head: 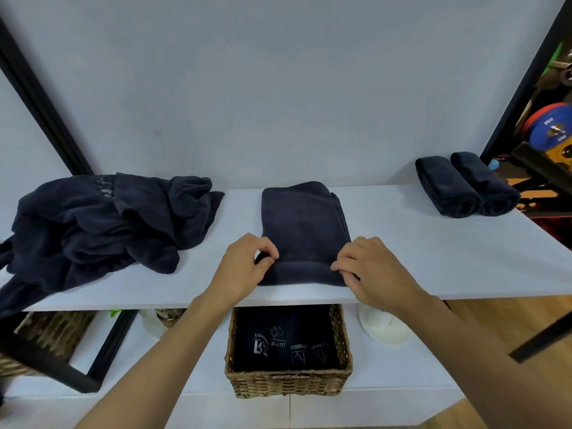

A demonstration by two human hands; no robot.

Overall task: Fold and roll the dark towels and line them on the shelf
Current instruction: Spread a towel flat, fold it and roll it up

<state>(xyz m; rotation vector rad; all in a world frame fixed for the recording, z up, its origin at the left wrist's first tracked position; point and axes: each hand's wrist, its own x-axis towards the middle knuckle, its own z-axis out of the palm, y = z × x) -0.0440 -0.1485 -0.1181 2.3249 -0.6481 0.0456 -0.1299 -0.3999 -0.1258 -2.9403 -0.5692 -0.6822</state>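
A dark navy towel [301,221], folded into a long strip, lies in the middle of the white shelf [433,261]. Its near end is turned up into the start of a roll. My left hand [247,264] pinches the roll's left end and my right hand [368,267] pinches its right end, fingers curled over the fabric. Two rolled dark towels [464,187] lie side by side at the shelf's far right. A loose pile of unfolded dark towels [102,224] covers the shelf's left part and hangs over its left edge.
A wicker basket [288,382] holding dark printed towels stands on the lower shelf below my hands. A white ribbed object [387,326] sits to its right. Black frame bars run at both sides, and weight plates [551,125] show at the far right.
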